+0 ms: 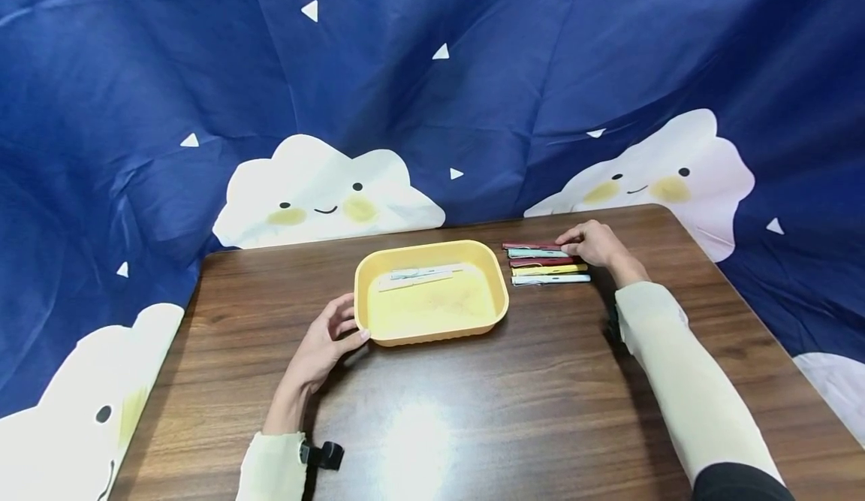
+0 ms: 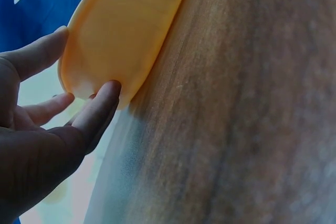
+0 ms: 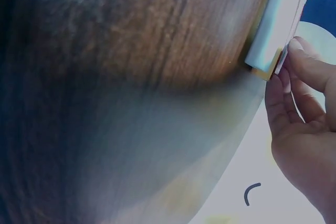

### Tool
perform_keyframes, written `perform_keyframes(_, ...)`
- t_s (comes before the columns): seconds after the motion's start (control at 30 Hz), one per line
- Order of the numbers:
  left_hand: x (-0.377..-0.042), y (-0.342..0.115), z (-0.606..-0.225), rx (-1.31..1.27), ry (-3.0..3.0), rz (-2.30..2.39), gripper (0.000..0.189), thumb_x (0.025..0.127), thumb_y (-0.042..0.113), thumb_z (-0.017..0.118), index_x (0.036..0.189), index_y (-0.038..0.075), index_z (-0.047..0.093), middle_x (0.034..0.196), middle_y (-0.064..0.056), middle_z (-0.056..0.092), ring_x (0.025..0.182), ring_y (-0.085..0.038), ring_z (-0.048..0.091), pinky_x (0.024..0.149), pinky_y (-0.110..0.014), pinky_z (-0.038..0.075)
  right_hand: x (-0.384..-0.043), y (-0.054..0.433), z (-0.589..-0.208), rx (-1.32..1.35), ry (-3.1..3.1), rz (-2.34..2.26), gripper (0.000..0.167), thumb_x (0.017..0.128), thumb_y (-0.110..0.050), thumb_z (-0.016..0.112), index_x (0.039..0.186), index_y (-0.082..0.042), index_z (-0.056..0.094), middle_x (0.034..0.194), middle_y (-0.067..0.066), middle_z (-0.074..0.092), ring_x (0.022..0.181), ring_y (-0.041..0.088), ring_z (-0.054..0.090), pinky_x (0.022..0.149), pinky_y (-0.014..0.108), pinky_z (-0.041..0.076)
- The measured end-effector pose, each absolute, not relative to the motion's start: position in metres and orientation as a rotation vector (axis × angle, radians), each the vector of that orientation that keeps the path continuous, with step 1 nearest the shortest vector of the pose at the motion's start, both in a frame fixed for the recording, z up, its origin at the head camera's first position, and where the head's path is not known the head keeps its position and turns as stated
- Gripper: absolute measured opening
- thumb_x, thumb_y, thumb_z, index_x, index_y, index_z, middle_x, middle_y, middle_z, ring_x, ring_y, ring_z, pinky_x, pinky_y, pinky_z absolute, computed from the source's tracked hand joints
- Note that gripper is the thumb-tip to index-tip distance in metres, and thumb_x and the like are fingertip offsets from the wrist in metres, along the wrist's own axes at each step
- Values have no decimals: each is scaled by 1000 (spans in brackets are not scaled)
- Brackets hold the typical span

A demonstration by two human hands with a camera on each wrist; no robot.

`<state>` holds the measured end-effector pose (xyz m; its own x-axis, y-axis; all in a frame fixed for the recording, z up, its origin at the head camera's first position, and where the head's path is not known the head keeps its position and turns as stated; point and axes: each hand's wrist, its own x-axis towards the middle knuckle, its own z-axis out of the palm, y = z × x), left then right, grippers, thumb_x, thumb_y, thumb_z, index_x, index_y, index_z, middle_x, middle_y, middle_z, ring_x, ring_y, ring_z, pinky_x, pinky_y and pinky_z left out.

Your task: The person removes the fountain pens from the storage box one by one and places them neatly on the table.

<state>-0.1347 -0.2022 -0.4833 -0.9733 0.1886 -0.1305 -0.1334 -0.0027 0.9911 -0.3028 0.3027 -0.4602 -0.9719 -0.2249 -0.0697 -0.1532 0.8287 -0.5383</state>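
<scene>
A yellow plastic tray (image 1: 432, 335) lies on the table, with a pale blue pen (image 1: 426, 271) and a white pen (image 1: 415, 282) inside. My left hand (image 1: 331, 339) touches its left end, thumb at the near corner and fingers spread along the outer wall (image 2: 126, 30). Right of the tray lies a row of capped pens: a dark red pen (image 1: 530, 245) farthest, then a teal pen (image 1: 537, 254), another dark red pen (image 1: 541, 263), a yellow pen (image 1: 549, 270) and a white pen (image 1: 550, 280) nearest. My right hand (image 1: 595, 245) pinches a pen at the far side of the row; its fingers partly hide the right ends.
The dark wooden table (image 1: 513, 411) carries the tray and pens near its far edge. Behind it hangs a blue cloth (image 1: 419, 95) printed with white clouds. A black wrist strap with a small camera (image 1: 323, 454) sits on the left wrist.
</scene>
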Motion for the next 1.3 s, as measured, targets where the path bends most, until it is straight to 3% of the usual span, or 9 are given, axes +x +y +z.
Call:
perform_keyframes(0.63, -135, -202, -483, 58, 2058, 2060, 73, 90, -7, 70, 153, -1, 33, 143, -30, 46, 128, -43, 50, 90, -24, 52, -291, 299, -459, -316, 2947, -961, 31, 96, -8, 69, 124, 2, 68, 122, 27, 67, 112, 42, 61, 98, 55, 45)
perform_keyframes(0.73, -135, -202, -482, 61, 2058, 2062, 73, 90, -7, 70, 153, -1, 33, 143, -30, 46, 128, -43, 49, 90, -24, 52, -289, 297, -460, -310, 2937, -1031, 34, 95, -7, 70, 128, 3, 66, 117, 24, 69, 107, 38, 64, 93, 48, 48)
perform_keyframes(0.97, -135, -201, -482, 44, 2055, 2068, 73, 89, -8, 70, 152, -1, 34, 143, -30, 46, 127, -43, 50, 89, -24, 52, -284, 289, -458, -310, 2898, -1225, 42, 94, -3, 71, 133, 7, 60, 115, 26, 68, 98, 26, 64, 76, 12, 45)
perform_keyframes(1.13, -135, -202, -482, 43, 2057, 2065, 73, 89, -8, 70, 152, -1, 34, 143, -30, 46, 128, -43, 50, 89, -24, 52, -280, 281, -457, -344, 2839, -1398, 50, 91, 0, 73, 136, 10, 55, 120, 32, 65, 98, 20, 65, 75, 8, 46)
perform_keyframes(1.3, -135, -201, -482, 36, 2061, 2062, 73, 89, -7, 70, 152, -1, 34, 143, -30, 46, 128, -43, 50, 89, -24, 52, -274, 271, -453, -363, 2766, -1516, 58, 90, -1, 74, 141, 12, 49, 125, 35, 61, 106, 34, 66, 78, 9, 48)
